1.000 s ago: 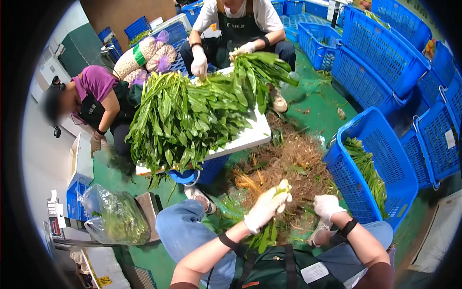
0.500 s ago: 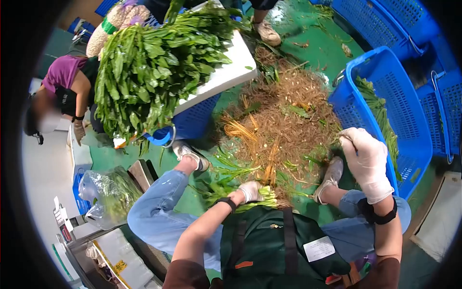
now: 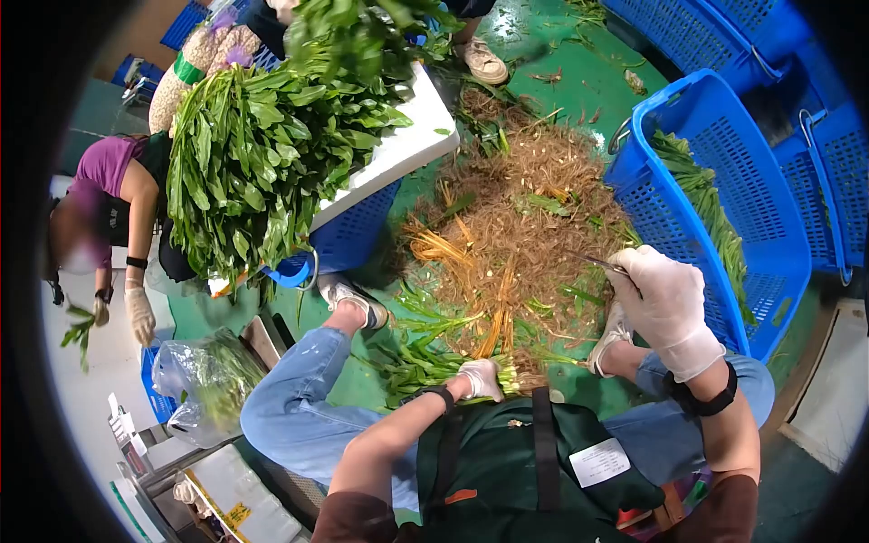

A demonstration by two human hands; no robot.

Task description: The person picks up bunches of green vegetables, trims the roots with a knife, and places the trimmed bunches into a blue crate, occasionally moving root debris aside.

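My gloved left hand [image 3: 482, 380] is low, close to the apron, its fingers closed round the pale stems of a leafy green bunch [image 3: 421, 362] whose leaves spread left on the floor. Raised at the right, my gloved right hand [image 3: 663, 303] is closed on a thin dark tool [image 3: 599, 262], perhaps a knife, pointing left. Beneath and between the hands lies a heap of brown roots [image 3: 534, 217], with orange-brown strands [image 3: 496, 312] near my left hand. Large leafy greens [image 3: 262, 154] are piled on a white board [image 3: 398, 149].
A blue basket [image 3: 738, 217] with greens stands right; more blue baskets [image 3: 837, 172] are behind it. One co-worker [image 3: 118, 190] at the left holds a small sprig. Another co-worker's shoe [image 3: 482, 61] shows at the top. A plastic bag of greens [image 3: 213, 385] lies lower left.
My left hand has come down from above the roots to the bunch near the apron. My right hand has risen, and the thin tool in it now shows. The view has tilted downward.
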